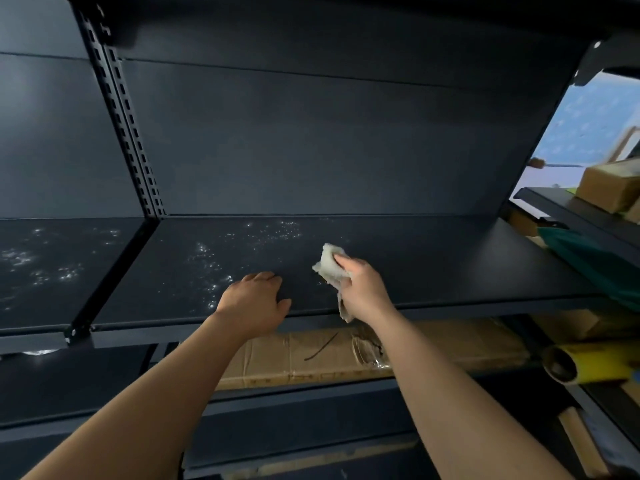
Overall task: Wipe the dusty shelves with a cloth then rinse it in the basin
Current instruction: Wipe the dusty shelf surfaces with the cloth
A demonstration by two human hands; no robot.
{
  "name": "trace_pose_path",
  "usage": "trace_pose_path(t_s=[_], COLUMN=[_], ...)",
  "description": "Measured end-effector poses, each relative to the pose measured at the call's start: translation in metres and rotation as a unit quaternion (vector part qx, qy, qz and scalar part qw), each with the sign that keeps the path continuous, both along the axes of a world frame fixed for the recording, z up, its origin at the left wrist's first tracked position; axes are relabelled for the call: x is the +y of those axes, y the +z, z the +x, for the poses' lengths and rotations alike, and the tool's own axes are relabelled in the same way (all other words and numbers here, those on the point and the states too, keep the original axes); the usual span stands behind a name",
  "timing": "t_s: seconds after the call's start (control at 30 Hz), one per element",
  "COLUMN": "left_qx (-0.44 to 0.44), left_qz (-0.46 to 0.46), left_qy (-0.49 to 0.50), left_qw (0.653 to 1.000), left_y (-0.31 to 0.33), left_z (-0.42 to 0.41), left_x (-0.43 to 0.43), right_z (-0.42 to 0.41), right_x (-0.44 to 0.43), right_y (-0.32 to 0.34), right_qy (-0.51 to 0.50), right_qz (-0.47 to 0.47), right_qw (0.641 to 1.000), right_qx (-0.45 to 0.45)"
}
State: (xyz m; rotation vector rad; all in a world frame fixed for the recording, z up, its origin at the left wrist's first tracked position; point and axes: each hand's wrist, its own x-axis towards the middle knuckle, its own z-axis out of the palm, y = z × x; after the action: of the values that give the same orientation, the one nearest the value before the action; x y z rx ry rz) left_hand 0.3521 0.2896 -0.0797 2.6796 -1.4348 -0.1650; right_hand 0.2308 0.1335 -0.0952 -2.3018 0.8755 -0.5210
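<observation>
A dark metal shelf [433, 265] runs across the middle of the head view. White dust specks [214, 265] cover its left half and back; the right half looks plain dark. My right hand [363, 289] holds a crumpled white cloth [330, 263] pressed on the shelf near its middle, with a loose end hanging over the front edge. My left hand [254, 301] rests flat on the front of the shelf, fingers together, just left of the cloth. No basin is in view.
The neighbouring shelf [52, 268] on the left is also speckled with dust. A slotted upright post [128, 133] divides the two bays. A flat cardboard box [311, 355] lies on the shelf below. Boxes [609, 185], a green item [588, 258] and a yellow roll [588, 365] crowd the right side.
</observation>
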Motion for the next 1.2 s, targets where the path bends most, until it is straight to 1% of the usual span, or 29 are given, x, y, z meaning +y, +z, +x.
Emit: trace_pose_path(t_s=[0.07, 0.13, 0.2, 0.27, 0.33, 0.4, 0.47, 0.57, 0.63, 0.67, 0.7, 0.77, 0.8, 0.83, 0.9, 0.97, 1.07, 1.13, 1.2], left_qx=[0.0, 0.004, 0.006, 0.007, 0.007, 0.004, -0.001, 0.0, 0.0, -0.002, -0.004, -0.007, -0.008, -0.008, -0.001, 0.005, 0.001, -0.001, -0.003], left_qz=[0.001, 0.004, 0.008, 0.012, 0.017, 0.024, 0.029, 0.037, 0.032, 0.025, 0.019, 0.017, 0.02, 0.024, 0.025, 0.024, 0.027, 0.026, 0.026], left_qy=[0.008, 0.019, 0.031, 0.044, 0.053, 0.059, 0.065, 0.076, 0.083, 0.088, 0.093, 0.104, 0.107, 0.111, 0.117, 0.122, 0.131, 0.14, 0.145], left_qw=[1.0, 1.0, 0.999, 0.999, 0.998, 0.998, 0.997, 0.996, 0.996, 0.996, 0.995, 0.994, 0.994, 0.994, 0.993, 0.992, 0.991, 0.99, 0.989], left_y=[0.002, 0.003, 0.002, 0.001, 0.0, 0.001, 0.002, 0.004, 0.005, 0.006, 0.006, 0.006, 0.006, 0.005, 0.003, 0.001, 0.0, 0.0, 0.001], left_z=[0.006, 0.013, 0.019, 0.022, 0.025, 0.028, 0.031, 0.033, 0.036, 0.038, 0.041, 0.047, 0.051, 0.054, 0.059, 0.063, 0.066, 0.067, 0.067], left_x=[0.008, 0.015, 0.019, 0.02, 0.02, 0.018, 0.016, 0.011, 0.007, 0.005, 0.003, 0.0, -0.002, -0.005, -0.011, -0.015, -0.018, -0.021, -0.024], right_z=[-0.004, -0.022, -0.046, -0.063, -0.059, -0.04, -0.016, 0.02, 0.038, 0.042, 0.044, 0.037, 0.029, 0.019, 0.004, 0.007, 0.037, 0.059, 0.077], right_x=[-0.007, -0.032, -0.054, -0.061, -0.056, -0.047, -0.033, -0.01, 0.0, -0.004, -0.013, -0.051, -0.074, -0.097, -0.128, -0.134, -0.119, -0.105, -0.092], right_y=[0.007, 0.01, 0.009, 0.005, 0.002, 0.0, -0.003, -0.004, -0.001, 0.001, 0.005, 0.008, 0.008, 0.006, 0.002, 0.001, -0.001, -0.002, -0.002], right_qy=[-0.033, -0.106, -0.171, -0.188, -0.18, -0.156, -0.103, -0.005, 0.064, 0.071, 0.047, -0.038, -0.082, -0.119, -0.148, -0.134, -0.068, -0.01, 0.06], right_qz=[0.005, -0.01, -0.007, 0.001, -0.012, -0.029, -0.054, -0.019, -0.003, 0.007, 0.015, 0.022, 0.025, 0.025, -0.001, -0.022, -0.042, -0.05, -0.037], right_qw=[0.999, 0.991, 0.984, 0.982, 0.983, 0.987, 0.992, 1.0, 0.998, 0.997, 0.998, 0.996, 0.993, 0.991, 0.988, 0.986, 0.991, 0.994, 0.996], right_qx=[-0.042, -0.085, -0.054, 0.007, 0.034, 0.038, 0.045, 0.022, 0.012, -0.013, -0.041, -0.076, -0.075, -0.052, 0.047, 0.098, 0.104, 0.097, 0.05])
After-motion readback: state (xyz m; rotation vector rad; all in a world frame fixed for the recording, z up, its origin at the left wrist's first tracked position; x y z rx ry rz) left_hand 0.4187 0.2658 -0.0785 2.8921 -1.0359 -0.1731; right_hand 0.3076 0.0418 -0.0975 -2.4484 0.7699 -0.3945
